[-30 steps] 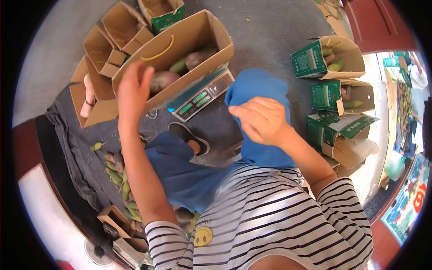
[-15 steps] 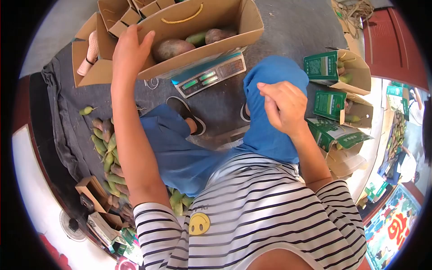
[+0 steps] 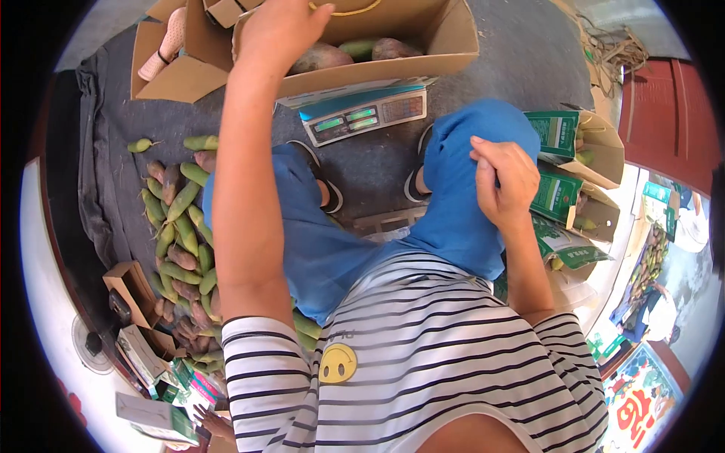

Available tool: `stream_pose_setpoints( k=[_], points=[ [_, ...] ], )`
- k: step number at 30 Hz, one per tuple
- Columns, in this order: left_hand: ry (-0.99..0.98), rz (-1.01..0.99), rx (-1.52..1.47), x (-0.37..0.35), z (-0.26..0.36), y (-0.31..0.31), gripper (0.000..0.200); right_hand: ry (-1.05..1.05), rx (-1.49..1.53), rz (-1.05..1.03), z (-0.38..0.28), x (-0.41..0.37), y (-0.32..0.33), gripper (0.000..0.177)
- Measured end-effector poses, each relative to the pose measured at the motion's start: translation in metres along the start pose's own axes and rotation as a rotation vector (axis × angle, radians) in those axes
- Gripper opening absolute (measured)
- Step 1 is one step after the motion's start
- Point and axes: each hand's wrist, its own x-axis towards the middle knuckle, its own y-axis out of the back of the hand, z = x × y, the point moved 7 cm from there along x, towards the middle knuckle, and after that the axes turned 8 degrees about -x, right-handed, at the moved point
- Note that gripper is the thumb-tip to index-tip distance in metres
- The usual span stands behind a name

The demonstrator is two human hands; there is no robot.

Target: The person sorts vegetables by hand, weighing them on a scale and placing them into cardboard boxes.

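Note:
My left hand (image 3: 278,34) reaches over the near left corner of a cardboard box (image 3: 445,66) with a yellow cord handle. Its thumb stands out to the side, its other fingers are partly cut off by the top edge, and I see nothing held. Inside the box lie a green radish (image 3: 358,50) and reddish-purple radishes (image 3: 397,49). The box rests on a digital scale (image 3: 366,118) with lit green displays. Above my right knee (image 3: 461,132) hovers my right hand (image 3: 512,181), its fingers loosely curled together and nothing visible in them.
Many green and purple radishes (image 3: 181,200) are piled on dark cloth at left. A cardboard box holding a pink netted roll (image 3: 165,47) stands upper left. Green printed boxes (image 3: 557,195) line the right. Another person's hand (image 3: 215,423) shows lower left; people (image 3: 663,313) are far right.
My left hand has shifted up and right along the box, partly leaving the frame. My right hand stays curled above my knee. The view has shifted, and another person's hand has appeared lower left.

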Motion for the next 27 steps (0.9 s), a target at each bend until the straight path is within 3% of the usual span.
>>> stream_pose_setpoints(
  k=[2, 4, 10, 14, 16, 17, 22, 27],
  points=[
    [0.144, -0.095, -0.024, -0.003, 0.025, 0.007, 0.035, -0.001, -0.01, -0.019, 0.0, 0.0, 0.001, 0.028],
    [0.083, -0.074, 0.016, -0.003, 0.024, -0.006, 0.037, 0.003, -0.018, -0.015, 0.0, -0.001, 0.002, 0.029],
    [0.2, -0.201, -0.043, 0.009, 0.045, -0.02, 0.035, 0.004, -0.046, -0.03, -0.006, 0.003, -0.001, 0.026],
    [0.12, 0.049, -0.174, 0.017, 0.071, -0.024, 0.031, -0.011, -0.028, -0.054, -0.009, 0.002, -0.004, 0.023],
    [0.129, -0.1, -0.122, 0.026, 0.079, -0.04, 0.035, -0.016, -0.021, -0.087, -0.005, -0.003, -0.005, 0.022],
    [0.131, -0.177, -0.099, 0.027, 0.079, -0.046, 0.039, -0.021, -0.02, -0.103, -0.004, -0.003, -0.005, 0.021],
    [0.118, -0.198, -0.101, 0.026, 0.066, -0.043, 0.036, -0.006, -0.047, -0.077, -0.003, -0.001, -0.003, 0.023],
    [0.134, -0.145, -0.058, 0.012, 0.05, -0.007, 0.041, 0.017, -0.064, -0.052, -0.003, 0.002, 0.0, 0.028]
  ],
)
